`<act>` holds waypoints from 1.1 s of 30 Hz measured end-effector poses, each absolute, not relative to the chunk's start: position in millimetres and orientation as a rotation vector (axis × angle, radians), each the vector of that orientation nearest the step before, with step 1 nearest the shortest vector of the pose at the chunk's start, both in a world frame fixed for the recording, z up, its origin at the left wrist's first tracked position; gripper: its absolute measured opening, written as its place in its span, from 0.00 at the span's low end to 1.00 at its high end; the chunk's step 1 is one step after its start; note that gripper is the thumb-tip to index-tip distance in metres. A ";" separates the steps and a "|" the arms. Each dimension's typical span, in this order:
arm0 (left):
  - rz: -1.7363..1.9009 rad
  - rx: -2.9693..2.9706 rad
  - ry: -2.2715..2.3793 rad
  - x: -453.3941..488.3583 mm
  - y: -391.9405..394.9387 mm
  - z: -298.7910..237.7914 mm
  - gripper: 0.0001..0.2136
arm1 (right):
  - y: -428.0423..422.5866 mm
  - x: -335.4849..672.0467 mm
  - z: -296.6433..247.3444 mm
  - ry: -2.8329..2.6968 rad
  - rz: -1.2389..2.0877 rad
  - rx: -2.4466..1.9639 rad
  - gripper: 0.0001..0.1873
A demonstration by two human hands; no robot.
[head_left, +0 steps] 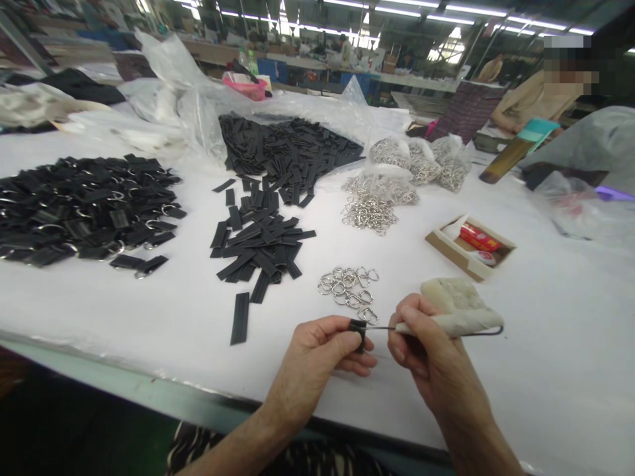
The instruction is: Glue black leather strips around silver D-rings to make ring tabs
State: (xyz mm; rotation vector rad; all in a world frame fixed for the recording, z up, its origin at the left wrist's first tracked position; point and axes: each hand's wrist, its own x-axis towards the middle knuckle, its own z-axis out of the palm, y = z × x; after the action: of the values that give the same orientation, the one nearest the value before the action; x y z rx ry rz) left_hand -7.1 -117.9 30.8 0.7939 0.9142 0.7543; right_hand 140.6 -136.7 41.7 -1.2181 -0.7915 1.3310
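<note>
Hands working a strap near the table's (124, 311) front edge
Left hand (322, 350) pinches a black strap piece (358, 332); right hand (426, 357) grips a cloth-wrapped tool (456, 320) touching it.

No text, label, brand or number can be read. A small red packet (479, 237) in the open cardboard box (449, 248) near the table's right edge bears printing too blurred to make out.

Bright overhead tube light, soft shadows, wide-angle bending at edges, slightly soft background.
</note>
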 end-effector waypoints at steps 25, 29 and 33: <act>0.751 0.749 0.903 -12.5 -121.4 25.9 0.09 | -126.5 172.6 66.8 -0.877 1.026 -1.263 0.10; 0.786 0.726 0.898 -13.0 -122.0 26.4 0.09 | -138.0 162.5 60.3 -0.919 0.987 -1.329 0.07; 0.821 0.696 0.903 -14.4 -121.5 28.3 0.09 | -148.7 159.3 49.5 -1.024 0.852 -1.422 0.12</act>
State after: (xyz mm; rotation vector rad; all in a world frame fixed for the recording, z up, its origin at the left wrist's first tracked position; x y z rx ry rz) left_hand -14.4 -121.5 28.3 0.6961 0.9027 0.8210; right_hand 159.3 -148.7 49.5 -1.4215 -1.0243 0.8522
